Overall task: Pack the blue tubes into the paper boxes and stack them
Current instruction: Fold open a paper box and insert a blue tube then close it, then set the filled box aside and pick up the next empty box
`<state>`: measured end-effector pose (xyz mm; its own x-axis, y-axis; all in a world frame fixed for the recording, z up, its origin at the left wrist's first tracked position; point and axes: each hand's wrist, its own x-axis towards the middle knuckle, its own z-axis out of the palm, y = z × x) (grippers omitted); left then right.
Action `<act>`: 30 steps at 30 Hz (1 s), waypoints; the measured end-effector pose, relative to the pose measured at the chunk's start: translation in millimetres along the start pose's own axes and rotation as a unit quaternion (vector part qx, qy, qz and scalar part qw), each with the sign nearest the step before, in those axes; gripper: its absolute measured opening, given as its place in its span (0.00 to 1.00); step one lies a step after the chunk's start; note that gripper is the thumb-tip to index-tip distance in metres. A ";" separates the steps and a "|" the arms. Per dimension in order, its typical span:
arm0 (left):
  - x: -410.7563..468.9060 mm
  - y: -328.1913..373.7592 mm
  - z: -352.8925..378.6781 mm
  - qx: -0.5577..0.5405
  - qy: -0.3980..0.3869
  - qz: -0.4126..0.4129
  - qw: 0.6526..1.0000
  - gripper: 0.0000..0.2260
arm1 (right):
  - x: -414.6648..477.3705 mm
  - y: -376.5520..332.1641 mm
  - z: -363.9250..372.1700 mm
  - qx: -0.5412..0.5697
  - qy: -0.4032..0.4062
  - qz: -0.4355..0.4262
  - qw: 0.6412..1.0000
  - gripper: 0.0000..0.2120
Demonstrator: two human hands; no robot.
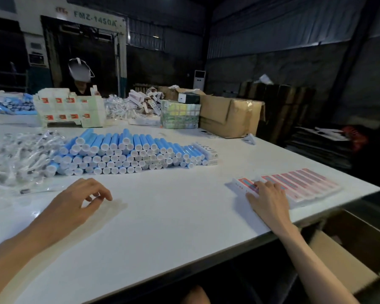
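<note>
A wide pile of blue tubes (127, 152) with white caps lies in rows across the middle of the white table (162, 216). At the right edge a fan of flat red-and-white paper boxes (301, 183) is spread out. My right hand (266, 198) rests on the near end of that fan, fingers spread over the first flat box. My left hand (81, 198) hovers above the bare tabletop in front of the tubes, fingers loosely curled and holding nothing. Two packed boxes (208, 153) lie stacked at the pile's right end.
Clear plastic bags (15, 159) heap at the left. Stacked white packed boxes (70, 110), a green bundle (180, 115) and a brown carton (230, 116) line the far side, where another person (81, 82) works. An open cardboard carton (349, 255) stands below the table's right edge.
</note>
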<state>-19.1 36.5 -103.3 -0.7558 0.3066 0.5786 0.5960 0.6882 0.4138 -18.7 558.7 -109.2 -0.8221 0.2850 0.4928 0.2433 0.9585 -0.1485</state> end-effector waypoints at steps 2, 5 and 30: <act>1.7 -4.3 1.4 0.004 -0.003 0.009 1.000 0.19 | 3.0 9.3 1.0 -0.032 0.014 0.001 0.999 0.16; 3.3 -15.9 2.9 0.012 0.000 0.018 1.000 0.21 | 5.9 16.2 0.6 -0.046 0.027 -0.002 0.999 0.14; -2.7 15.4 -14.7 0.030 -0.043 -0.059 0.997 0.17 | -1.2 -185.1 -22.3 0.303 0.004 -0.188 0.934 0.05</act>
<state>-3.9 36.6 -88.1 -0.8414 0.2742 0.4658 0.4864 0.7599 0.4312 -51.3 381.0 -63.2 -0.7867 -0.0688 0.6134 -0.3998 0.8140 -0.4214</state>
